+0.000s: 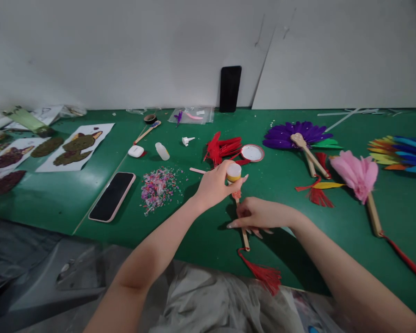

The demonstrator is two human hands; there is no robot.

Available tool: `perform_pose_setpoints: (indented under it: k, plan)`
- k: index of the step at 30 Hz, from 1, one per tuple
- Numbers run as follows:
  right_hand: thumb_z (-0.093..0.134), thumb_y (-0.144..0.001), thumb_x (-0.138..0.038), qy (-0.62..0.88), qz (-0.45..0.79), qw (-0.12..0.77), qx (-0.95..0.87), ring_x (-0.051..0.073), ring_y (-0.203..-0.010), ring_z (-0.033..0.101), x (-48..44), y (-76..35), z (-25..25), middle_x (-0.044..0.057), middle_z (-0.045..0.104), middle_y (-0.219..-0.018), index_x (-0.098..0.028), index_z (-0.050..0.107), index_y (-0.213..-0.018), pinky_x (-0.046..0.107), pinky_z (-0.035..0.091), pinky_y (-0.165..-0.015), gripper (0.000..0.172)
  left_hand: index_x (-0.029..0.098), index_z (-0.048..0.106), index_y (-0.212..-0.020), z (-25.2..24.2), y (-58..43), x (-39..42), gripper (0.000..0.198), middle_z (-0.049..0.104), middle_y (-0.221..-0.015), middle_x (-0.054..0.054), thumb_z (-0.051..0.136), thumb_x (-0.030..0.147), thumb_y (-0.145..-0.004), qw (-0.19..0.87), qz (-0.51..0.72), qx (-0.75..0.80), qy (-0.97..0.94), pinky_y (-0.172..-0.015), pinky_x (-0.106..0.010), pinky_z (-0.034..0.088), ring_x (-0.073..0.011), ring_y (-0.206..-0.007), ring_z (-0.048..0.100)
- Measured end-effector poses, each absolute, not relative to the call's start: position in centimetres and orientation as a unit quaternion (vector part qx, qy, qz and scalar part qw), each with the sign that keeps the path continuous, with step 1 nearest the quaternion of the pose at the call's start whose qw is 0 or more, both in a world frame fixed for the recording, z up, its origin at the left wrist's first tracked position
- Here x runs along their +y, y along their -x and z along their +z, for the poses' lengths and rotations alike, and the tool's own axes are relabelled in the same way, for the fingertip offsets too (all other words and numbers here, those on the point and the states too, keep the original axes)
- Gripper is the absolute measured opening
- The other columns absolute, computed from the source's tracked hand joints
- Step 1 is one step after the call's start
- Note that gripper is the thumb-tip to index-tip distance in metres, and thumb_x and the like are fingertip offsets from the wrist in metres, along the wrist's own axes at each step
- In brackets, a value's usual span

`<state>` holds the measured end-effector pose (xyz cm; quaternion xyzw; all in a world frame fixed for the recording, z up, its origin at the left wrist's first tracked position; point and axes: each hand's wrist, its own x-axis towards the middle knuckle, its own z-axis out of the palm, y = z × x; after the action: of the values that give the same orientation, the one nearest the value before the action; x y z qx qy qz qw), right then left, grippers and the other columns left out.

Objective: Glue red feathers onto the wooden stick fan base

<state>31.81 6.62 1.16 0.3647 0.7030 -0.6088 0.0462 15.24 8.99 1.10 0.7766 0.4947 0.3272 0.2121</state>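
Green table [203, 238], pale wall [125, 51] behind. Wooden stick [245, 239] near the front edge, right hand [258, 213] clamped on it. Left hand [212, 187] grips a small bottle [234, 171] over its far end. Red feathers [225, 147] just beyond; pink-cased phone [113, 196] well off left.

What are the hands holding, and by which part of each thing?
The left hand grips a small container by its side; the right hand holds a wooden stick around its middle.

The left hand [213, 185], right hand [260, 213] and both forearms [169, 238] are bare; below the desk's [208, 236] near edge shows loose, greyish, creased clothing [204, 300].
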Motion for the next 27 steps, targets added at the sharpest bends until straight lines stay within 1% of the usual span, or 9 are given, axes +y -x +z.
perform_pose_setpoints:
  k: [3,6,8,11,14,16,20,27]
  plan:
    - [0.048,-0.082,-0.064,-0.378,-0.587,0.056,0.714,0.007,-0.031,0.042,6.6,-31.3,0.9,-0.002,0.053,-0.042,-0.018,0.05,-0.054,0.02,0.034,-0.034,0.055,0.021,0.05,-0.092,0.9,-15.4,9.1,0.026,0.063,-0.076,0.001,0.061,0.041,-0.08,0.202,0.335,0.498,-0.774,-0.05,-0.023,0.037,-0.0127,-0.058,0.057]
    - [0.048,-0.086,-0.058,-0.395,-0.546,0.048,0.738,0.007,-0.034,0.042,6.7,-30.9,0.9,-0.003,0.049,-0.04,-0.017,0.049,-0.049,0.02,0.037,-0.04,0.055,0.021,0.05,-0.091,0.5,-15.4,9.2,0.026,0.062,-0.072,0.001,0.063,0.04,-0.079,0.188,0.367,0.507,-0.757,-0.049,-0.022,0.036,-0.0118,-0.056,0.056]
    - [0.049,-0.087,-0.052,-0.405,-0.535,0.047,0.74,0.007,-0.035,0.043,6.6,-30.8,0.9,-0.003,0.049,-0.04,-0.017,0.048,-0.048,0.02,0.037,-0.042,0.053,0.02,0.051,-0.089,0.3,-15.3,9.3,0.027,0.06,-0.07,0.002,0.065,0.04,-0.077,0.188,0.396,0.505,-0.744,-0.049,-0.021,0.036,-0.011,-0.055,0.054]
    - [0.049,-0.089,-0.046,-0.412,-0.537,0.045,0.734,0.007,-0.035,0.043,6.5,-30.6,0.9,-0.002,0.05,-0.04,-0.017,0.049,-0.049,0.02,0.037,-0.043,0.049,0.02,0.05,-0.087,0.4,-15.2,9.3,0.025,0.059,-0.068,0.003,0.066,0.036,-0.076,0.211,0.447,0.493,-0.716,-0.048,-0.02,0.038,-0.009,-0.052,0.051]
    - [0.046,-0.09,-0.043,-0.413,-0.539,0.045,0.733,0.007,-0.034,0.041,6.4,-30.6,0.9,-0.002,0.048,-0.038,-0.017,0.048,-0.048,0.02,0.037,-0.042,0.049,0.02,0.049,-0.087,0.7,-15.1,9.3,0.024,0.058,-0.07,0.002,0.065,0.034,-0.077,0.252,0.487,0.48,-0.685,-0.049,-0.02,0.04,-0.0082,-0.053,0.05]
    - [0.044,-0.091,-0.042,-0.411,-0.538,0.046,0.735,0.007,-0.033,0.041,6.4,-30.6,0.9,-0.002,0.048,-0.038,-0.018,0.047,-0.048,0.02,0.037,-0.042,0.05,0.02,0.049,-0.086,0.7,-15.2,9.3,0.024,0.056,-0.068,0.003,0.065,0.034,-0.077,0.278,0.475,0.47,-0.69,-0.047,-0.02,0.038,-0.008,-0.052,0.049]
    - [0.045,-0.091,-0.04,-0.413,-0.54,0.051,0.732,0.006,-0.033,0.041,6.4,-30.5,1.0,-0.003,0.048,-0.039,-0.018,0.046,-0.049,0.019,0.036,-0.041,0.047,0.02,0.049,-0.085,0.1,-15.3,9.2,0.023,0.053,-0.064,0.004,0.063,0.038,-0.079,0.303,0.408,0.457,-0.73,-0.045,-0.02,0.035,-0.0082,-0.05,0.045]
    - [0.046,-0.09,-0.039,-0.417,-0.535,0.057,0.732,0.007,-0.033,0.041,6.5,-30.5,1.1,-0.003,0.047,-0.038,-0.018,0.045,-0.048,0.019,0.036,-0.041,0.047,0.02,0.048,-0.087,-0.4,-14.7,10.1,0.024,0.052,-0.067,0.004,0.062,0.037,-0.079,0.233,0.421,0.477,-0.735,-0.048,-0.02,0.034,-0.0076,-0.051,0.042]
